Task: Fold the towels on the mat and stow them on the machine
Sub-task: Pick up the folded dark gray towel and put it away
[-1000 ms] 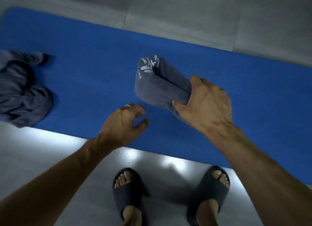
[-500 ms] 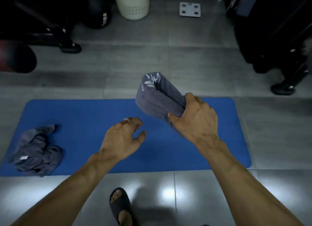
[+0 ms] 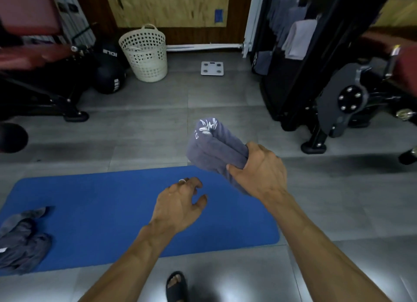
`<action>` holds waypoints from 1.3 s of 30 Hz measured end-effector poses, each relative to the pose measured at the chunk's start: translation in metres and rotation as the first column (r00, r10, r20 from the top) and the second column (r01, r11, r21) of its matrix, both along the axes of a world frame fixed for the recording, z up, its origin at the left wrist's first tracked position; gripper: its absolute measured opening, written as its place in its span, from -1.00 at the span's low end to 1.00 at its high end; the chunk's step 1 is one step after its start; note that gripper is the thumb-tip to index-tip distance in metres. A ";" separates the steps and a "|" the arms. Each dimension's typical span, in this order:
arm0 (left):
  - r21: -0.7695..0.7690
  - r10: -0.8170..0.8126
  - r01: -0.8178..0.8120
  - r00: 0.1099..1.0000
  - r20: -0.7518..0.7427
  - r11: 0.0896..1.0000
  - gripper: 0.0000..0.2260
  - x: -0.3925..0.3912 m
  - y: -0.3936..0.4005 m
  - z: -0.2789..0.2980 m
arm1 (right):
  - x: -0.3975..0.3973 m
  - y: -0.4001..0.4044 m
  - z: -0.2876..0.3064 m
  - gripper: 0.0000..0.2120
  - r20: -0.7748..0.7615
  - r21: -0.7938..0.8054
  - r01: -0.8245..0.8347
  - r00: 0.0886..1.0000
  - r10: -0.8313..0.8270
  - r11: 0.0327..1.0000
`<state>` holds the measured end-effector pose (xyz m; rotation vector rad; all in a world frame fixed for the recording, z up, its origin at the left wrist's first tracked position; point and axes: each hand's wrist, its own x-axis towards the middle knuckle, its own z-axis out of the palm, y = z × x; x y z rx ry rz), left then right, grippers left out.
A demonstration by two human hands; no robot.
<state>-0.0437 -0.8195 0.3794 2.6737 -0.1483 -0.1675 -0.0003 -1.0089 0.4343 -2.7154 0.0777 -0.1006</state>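
Right hand [image 3: 259, 171] grips thick, soft grey folded towel [image 3: 212, 148].

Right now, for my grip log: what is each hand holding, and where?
Right hand grips the folded towel at its near end; left hand holds nothing.

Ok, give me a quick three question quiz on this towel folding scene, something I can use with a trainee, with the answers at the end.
1. Which hand grips the folded grey towel?
2. True or false: the crumpled grey towel lies on the blue mat.
3. What stands nearest the white bathroom scale: A) the cream laundry basket, B) a sandal, C) the crumpled grey towel?

Key:
1. The right hand; the left hand hangs with loosely curled fingers and holds nothing.
2. True, at the mat's left end.
3. A.
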 end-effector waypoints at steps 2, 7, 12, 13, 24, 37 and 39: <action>0.016 -0.013 0.013 1.000 -0.001 1.000 -0.70 0.016 -0.022 0.012 | 0.015 -0.025 0.012 -0.62 0.017 0.008 0.016 1.000 -0.016 1.000; 0.005 0.004 -0.004 1.000 -0.001 1.000 -0.71 0.080 -0.067 0.031 | 0.074 -0.075 0.031 -0.62 0.016 -0.008 0.042 0.999 -0.042 0.999; 0.033 -0.024 0.024 1.000 0.019 0.999 -0.72 0.159 -0.104 0.048 | 0.149 -0.113 0.050 -0.62 0.036 -0.026 0.047 0.998 -0.046 0.999; 0.040 -0.025 0.024 0.999 0.022 0.999 -0.72 0.175 -0.112 0.053 | 0.164 -0.120 0.055 -0.61 0.040 -0.024 0.049 0.998 -0.048 0.999; 0.055 0.033 -0.038 0.995 0.094 0.998 -0.73 0.375 -0.218 0.080 | 0.374 -0.230 0.081 -0.59 0.145 0.006 0.000 0.989 -0.001 1.000; 0.061 0.207 -0.216 0.969 0.135 0.974 -0.72 0.651 -0.334 0.122 | 0.687 -0.342 0.117 -0.57 0.199 -0.022 -0.240 0.950 0.240 0.970; 0.036 0.222 -0.232 0.959 0.175 0.972 -0.72 0.698 -0.331 0.126 | 0.730 -0.345 0.114 -0.60 0.192 -0.030 -0.258 0.947 0.258 0.966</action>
